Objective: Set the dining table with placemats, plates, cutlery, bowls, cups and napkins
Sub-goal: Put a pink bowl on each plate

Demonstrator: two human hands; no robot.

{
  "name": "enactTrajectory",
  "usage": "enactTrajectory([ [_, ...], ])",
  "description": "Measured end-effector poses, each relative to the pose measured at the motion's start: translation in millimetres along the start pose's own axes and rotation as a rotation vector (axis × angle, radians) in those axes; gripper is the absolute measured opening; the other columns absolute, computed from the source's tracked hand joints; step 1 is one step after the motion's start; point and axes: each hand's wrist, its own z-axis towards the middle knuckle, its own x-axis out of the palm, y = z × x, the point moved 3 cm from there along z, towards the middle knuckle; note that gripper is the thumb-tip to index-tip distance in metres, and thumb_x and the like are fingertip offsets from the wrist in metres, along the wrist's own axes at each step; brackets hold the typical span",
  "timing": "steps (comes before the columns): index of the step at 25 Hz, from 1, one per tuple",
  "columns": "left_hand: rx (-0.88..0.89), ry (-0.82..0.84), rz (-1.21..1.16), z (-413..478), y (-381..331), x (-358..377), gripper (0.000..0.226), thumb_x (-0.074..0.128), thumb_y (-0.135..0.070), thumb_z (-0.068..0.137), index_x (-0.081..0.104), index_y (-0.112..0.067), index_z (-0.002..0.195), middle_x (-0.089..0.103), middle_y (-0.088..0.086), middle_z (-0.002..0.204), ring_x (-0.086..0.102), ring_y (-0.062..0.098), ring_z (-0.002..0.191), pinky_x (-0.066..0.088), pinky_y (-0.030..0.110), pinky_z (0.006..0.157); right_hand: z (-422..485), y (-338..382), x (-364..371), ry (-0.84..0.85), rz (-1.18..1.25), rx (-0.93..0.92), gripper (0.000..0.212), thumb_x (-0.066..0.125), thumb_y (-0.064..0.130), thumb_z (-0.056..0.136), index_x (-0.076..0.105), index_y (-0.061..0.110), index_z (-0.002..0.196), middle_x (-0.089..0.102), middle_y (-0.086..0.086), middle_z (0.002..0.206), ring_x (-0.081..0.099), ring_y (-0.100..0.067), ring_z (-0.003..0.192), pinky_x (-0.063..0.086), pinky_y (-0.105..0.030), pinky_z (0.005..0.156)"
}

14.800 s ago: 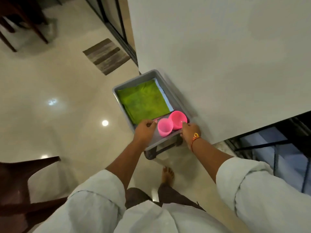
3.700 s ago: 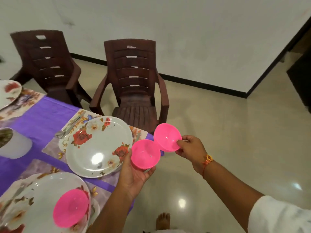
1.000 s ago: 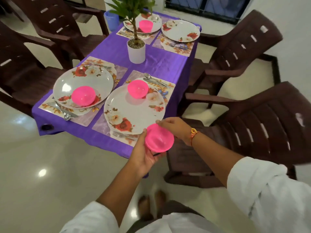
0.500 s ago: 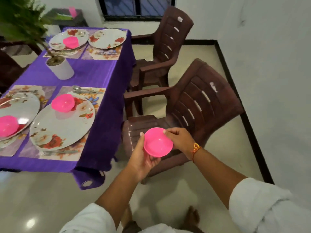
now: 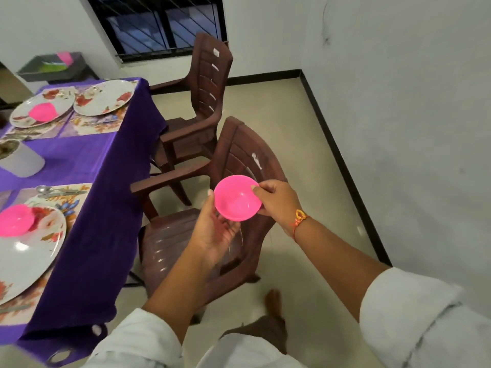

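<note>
Item: one pink bowl (image 5: 236, 198), small, round, smooth plastic, glossy, hollow side tipped towards the camera, held in the air over the seat of the near chair (image 5: 239, 160) and off to the side of the worktop (image 5: 87, 155), touching neither. Left hand (image 5: 212, 232): palm up beneath the bowl, fingers curled under its base, thumb raised against the left rim. Right hand (image 5: 276, 203): thumb and fingers pinched the right rim; an orange thread (image 5: 299, 219) was tied at its wrist. Surroundings: worktop draped in a purple cloth that hung down its side; two brown plastic armchairs drawn up along that side, the near one directly below the bowl, the far chair (image 5: 210, 75) beyond it towards a dark barred window (image 5: 159, 22); a white pot (image 5: 21, 163) at mid-worktop, its contents cut off by the frame edge; a bare foot (image 5: 273, 301) on the pale tiled floor. Settings: near plate (image 5: 29, 251), floral, on a floral placemat (image 5: 77, 197), carried a second bowl (image 5: 16, 220) of the same pink; a spoon (image 5: 45, 189) lay along the mat's far edge. Two far plates on their own mats, the left plate (image 5: 39, 110) carrying a third bowl (image 5: 42, 112), the right plate (image 5: 105, 97) just beside it. Container: grey tray (image 5: 53, 67) beyond the worktop's far end, holding a pink cup (image 5: 65, 57) and something green, too distant to identify
</note>
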Motion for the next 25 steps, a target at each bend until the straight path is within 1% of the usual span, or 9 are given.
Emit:
enactTrajectory([
  [2,0.057,0.020,-0.022,32.0,-19.1,27.3,0.059,0.060,-0.059,0.091,0.062,-0.014,0.130,0.067,0.016,0.125,0.070,0.024,0.095,0.060,0.030,0.068,38.2,19.9,-10.9,-0.001,0.000,-0.032,0.021,0.068,0.028,0.095,0.075,0.011,0.106,0.073,-0.005,0.101,0.072,-0.020,0.090,0.065,-0.040,0.071],
  [6,0.143,0.029,-0.122,109.4,-56.8,76.0,0.057,0.061,-0.057,0.092,0.063,-0.015,0.131,0.066,0.016,0.129,0.068,0.028,0.110,0.060,0.036,0.081,131.4,63.9,-28.1,0.043,-0.068,-0.073,0.019,0.069,0.028,0.095,0.073,0.012,0.103,0.074,-0.006,0.099,0.073,-0.019,0.087,0.065,-0.038,0.072],
  [9,0.166,-0.007,-0.187,160.8,-76.9,102.9,0.056,0.062,-0.054,0.093,0.062,-0.013,0.132,0.066,0.017,0.129,0.069,0.029,0.108,0.061,0.035,0.076,198.3,85.7,-39.9,0.088,-0.161,-0.093,0.021,0.069,0.031,0.095,0.072,0.012,0.104,0.073,-0.004,0.097,0.073,-0.019,0.085,0.064,-0.036,0.071],
  [11,0.151,-0.040,-0.172,191.2,-90.0,119.0,0.055,0.063,-0.053,0.092,0.063,-0.014,0.131,0.067,0.016,0.128,0.069,0.029,0.111,0.060,0.035,0.076,239.5,95.2,-45.5,0.123,-0.221,-0.112,0.024,0.068,0.032,0.096,0.073,0.012,0.107,0.073,-0.002,0.097,0.073,-0.018,0.085,0.064,-0.034,0.072],
  [13,0.150,-0.073,-0.146,213.6,-101.0,128.7,0.050,0.065,-0.052,0.092,0.065,-0.016,0.127,0.067,0.014,0.127,0.067,0.030,0.115,0.060,0.035,0.079,274.9,97.3,-45.4,0.164,-0.198,-0.077,0.023,0.066,0.031,0.097,0.073,0.010,0.106,0.072,-0.003,0.097,0.072,-0.019,0.087,0.064,-0.035,0.073],
  [15,0.161,-0.119,-0.152,231.5,-110.9,133.1,0.044,0.066,-0.050,0.093,0.067,-0.017,0.123,0.068,0.013,0.124,0.067,0.030,0.114,0.059,0.035,0.079,305.7,99.9,-38.3,0.197,-0.171,-0.042,0.021,0.065,0.029,0.098,0.073,0.010,0.103,0.071,-0.002,0.094,0.072,-0.019,0.086,0.064,-0.036,0.072],
  [18,0.190,-0.181,-0.194,255.1,-121.7,136.2,0.039,0.066,-0.045,0.094,0.069,-0.016,0.119,0.069,0.013,0.121,0.067,0.028,0.114,0.060,0.036,0.079,350.0,102.8,-19.5,0.280,-0.182,-0.033,0.020,0.065,0.028,0.097,0.074,0.010,0.099,0.070,-0.001,0.088,0.070,-0.017,0.079,0.064,-0.034,0.068],
  [22,0.261,-0.302,-0.296,291.6,-140.0,136.6,0.033,0.066,-0.040,0.094,0.069,-0.017,0.118,0.074,0.011,0.112,0.069,0.027,0.111,0.060,0.039,0.086,420.3,110.2,17.9,0.469,-0.232,-0.056,0.021,0.066,0.029,0.097,0.075,0.009,0.095,0.069,-0.004,0.085,0.067,-0.016,0.074,0.058,-0.026,0.059],
  [25,0.338,-0.415,-0.287,318.8,-159.8,149.0,0.029,0.065,-0.038,0.096,0.070,-0.018,0.116,0.078,0.006,0.099,0.070,0.024,0.105,0.059,0.041,0.089,472.6,115.7,39.2,0.611,-0.215,-0.075,0.020,0.066,0.029,0.097,0.076,0.013,0.091,0.069,-0.005,0.083,0.066,-0.016,0.072,0.061,-0.031,0.062],
])
